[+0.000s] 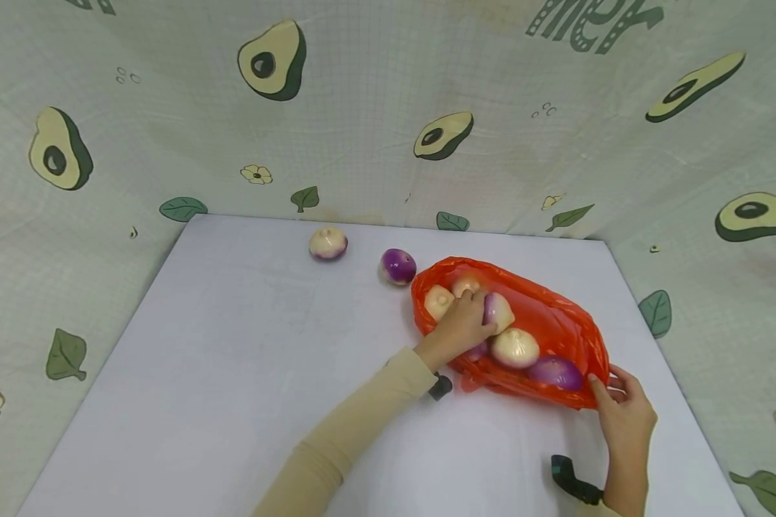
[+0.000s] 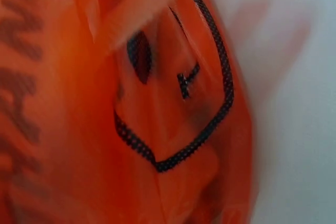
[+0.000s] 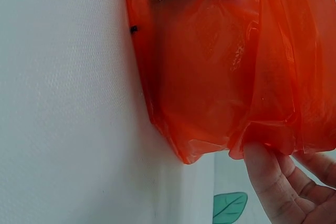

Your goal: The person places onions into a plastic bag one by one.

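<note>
A red plastic bag [image 1: 556,316] lies open-mouthed on the right of the table, with several purple-and-white turnips inside. My left hand [image 1: 459,327] reaches over the bag's near left rim. Its fingers and thumb grip a turnip [image 1: 501,314] in the bag. Close by lie a pale turnip [image 1: 516,348] and a purple turnip [image 1: 556,373]. In the left wrist view the bag's printed side [image 2: 173,124] hides that hand's work. At the bag's right end my right hand [image 1: 627,409] pinches the rim between thumb and fingers; its fingers [image 3: 270,182] show below the plastic in the right wrist view.
Outside the bag, a pale turnip [image 1: 328,243] and a purple turnip [image 1: 399,266] sit near the back edge of the white table [image 1: 233,373]. Behind the table hangs a cloth [image 1: 356,108] printed with avocados and leaves.
</note>
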Available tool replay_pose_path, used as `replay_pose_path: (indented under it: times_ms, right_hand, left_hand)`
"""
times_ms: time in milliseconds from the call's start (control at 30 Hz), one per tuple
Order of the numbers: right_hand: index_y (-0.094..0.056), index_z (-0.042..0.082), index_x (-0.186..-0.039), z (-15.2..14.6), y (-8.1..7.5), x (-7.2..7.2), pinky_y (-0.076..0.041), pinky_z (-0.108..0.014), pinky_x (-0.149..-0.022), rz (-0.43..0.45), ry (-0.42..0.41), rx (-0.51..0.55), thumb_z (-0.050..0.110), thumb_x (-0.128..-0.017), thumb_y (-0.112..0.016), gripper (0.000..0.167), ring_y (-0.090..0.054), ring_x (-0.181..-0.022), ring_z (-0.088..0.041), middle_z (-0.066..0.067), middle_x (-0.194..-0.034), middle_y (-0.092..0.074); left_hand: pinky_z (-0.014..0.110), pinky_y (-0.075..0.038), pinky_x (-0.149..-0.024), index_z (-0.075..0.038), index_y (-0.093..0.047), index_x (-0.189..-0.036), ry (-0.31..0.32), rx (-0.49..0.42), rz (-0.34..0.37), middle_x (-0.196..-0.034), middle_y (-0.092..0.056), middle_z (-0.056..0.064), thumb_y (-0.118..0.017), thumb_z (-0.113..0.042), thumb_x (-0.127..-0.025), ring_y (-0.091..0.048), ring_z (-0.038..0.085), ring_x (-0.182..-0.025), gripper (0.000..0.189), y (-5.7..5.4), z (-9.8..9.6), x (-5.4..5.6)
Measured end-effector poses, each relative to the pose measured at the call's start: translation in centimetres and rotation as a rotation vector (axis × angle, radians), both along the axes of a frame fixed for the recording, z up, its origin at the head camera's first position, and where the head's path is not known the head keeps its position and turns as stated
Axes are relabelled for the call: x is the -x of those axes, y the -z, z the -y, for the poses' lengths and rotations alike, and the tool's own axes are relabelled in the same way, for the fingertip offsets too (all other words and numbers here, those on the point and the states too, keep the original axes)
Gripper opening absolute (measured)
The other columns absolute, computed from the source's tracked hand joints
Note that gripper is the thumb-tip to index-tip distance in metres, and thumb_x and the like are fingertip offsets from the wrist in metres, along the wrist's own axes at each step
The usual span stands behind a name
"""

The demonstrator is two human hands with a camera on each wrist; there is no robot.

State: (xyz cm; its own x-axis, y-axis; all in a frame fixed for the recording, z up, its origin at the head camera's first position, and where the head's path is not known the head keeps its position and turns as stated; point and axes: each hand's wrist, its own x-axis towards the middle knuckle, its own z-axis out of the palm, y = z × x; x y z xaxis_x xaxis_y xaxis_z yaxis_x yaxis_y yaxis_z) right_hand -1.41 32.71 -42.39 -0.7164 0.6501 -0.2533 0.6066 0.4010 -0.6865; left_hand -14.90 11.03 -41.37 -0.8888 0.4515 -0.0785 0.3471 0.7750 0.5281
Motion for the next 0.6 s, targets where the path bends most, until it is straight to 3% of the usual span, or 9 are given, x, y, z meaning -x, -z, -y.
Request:
replay_pose_path:
  times_ms: [200, 600]
  right_hand:
    - [-0.03, 0.012, -0.145, -0.06, 0.09, -0.04, -0.038, -0.003, -0.049, -0.005, -0.001, -0.004, 0.045, -0.092, -0.048, 0.065, -0.042, -0.117, -0.033, -0.019, -0.135, -0.042]
    - [-0.031, 0.012, -0.145, -0.17, 0.24, -0.04, -0.036, -0.002, -0.049, -0.01, -0.003, -0.006, 0.046, -0.092, -0.048, 0.065, -0.043, -0.115, -0.032, -0.019, -0.135, -0.043]
  left_hand:
    - [0.03, -0.047, -0.094, -0.004, -0.048, -0.129, -0.01, 0.077, -0.002, -0.118, -0.054, 0.008, -0.061, -0.039, -0.087, -0.053, 0.018, -0.098, 0.055, 0.52, 0.23, 0.07]
    - [0.028, -0.047, -0.091, -0.005, -0.054, -0.119, -0.003, 0.057, 0.01, -0.109, -0.054, 0.007, -0.06, -0.036, -0.087, -0.048, 0.016, -0.092, 0.045, 0.37, 0.43, 0.08]
